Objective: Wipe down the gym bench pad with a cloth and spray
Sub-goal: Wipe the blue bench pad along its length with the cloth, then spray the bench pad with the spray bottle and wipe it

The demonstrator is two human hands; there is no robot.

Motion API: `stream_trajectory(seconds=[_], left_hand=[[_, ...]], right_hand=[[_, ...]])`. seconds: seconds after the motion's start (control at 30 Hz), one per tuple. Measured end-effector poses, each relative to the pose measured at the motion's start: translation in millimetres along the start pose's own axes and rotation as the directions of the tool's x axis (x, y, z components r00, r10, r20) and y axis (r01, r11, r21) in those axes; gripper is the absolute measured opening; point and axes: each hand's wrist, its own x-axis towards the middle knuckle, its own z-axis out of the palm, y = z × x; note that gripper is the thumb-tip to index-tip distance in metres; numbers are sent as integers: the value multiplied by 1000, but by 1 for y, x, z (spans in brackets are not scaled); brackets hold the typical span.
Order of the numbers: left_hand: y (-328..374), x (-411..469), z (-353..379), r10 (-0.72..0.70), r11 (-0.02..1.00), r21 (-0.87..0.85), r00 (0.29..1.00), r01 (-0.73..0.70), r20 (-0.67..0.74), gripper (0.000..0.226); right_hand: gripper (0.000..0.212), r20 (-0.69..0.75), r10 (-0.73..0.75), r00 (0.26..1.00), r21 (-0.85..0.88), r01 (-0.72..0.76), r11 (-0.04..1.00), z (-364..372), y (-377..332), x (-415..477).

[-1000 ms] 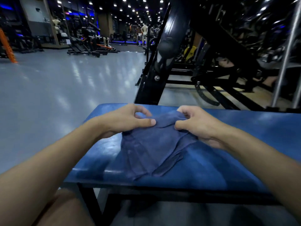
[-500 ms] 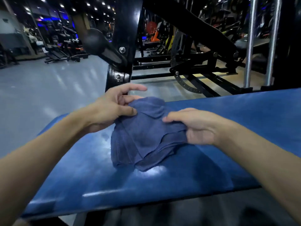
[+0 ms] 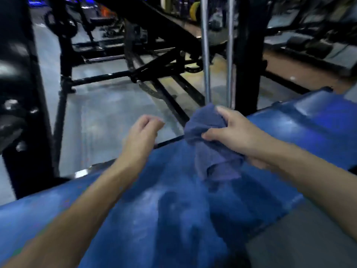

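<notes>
My right hand is bunched around the blue cloth, thumb under and fingers over the top fold, holding it at the far edge of the blue bench pad. The loose tail droops down onto the vinyl. It looks soft, light and floppy, so I reckon a full-palm grip on a wadded middle beats pinching a corner, which would just trail. My left hand floats beside it, fingers loosely curled, holding nothing, past the pad's far edge. The pad looks smooth and slick with a dull sheen, so the cloth should glide easily. No spray bottle in sight.
</notes>
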Motion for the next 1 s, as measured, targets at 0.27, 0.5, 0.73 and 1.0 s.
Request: stream_trajectory(seconds=[0.27,0.5,0.73,1.0], left_hand=[[191,-66,205,-420,726,-280,728,628,542,62],[335,-161,393,-379,796,-4,505,605,776,52],[415,-252,575,-237,897,91,295,433,926,62],[434,-326,704,-234,946,172,213,274,949,42]], right_hand=[[35,-35,-22,999,-245,13,970,-178,-96,-113],[55,-339,39,940,-487,-211,847,-384,-107,-248],[50,-592,22,806,-553,-425,717,-532,-109,-374],[38,-893,30,449,-142,-345,928,-655,-111,-475]])
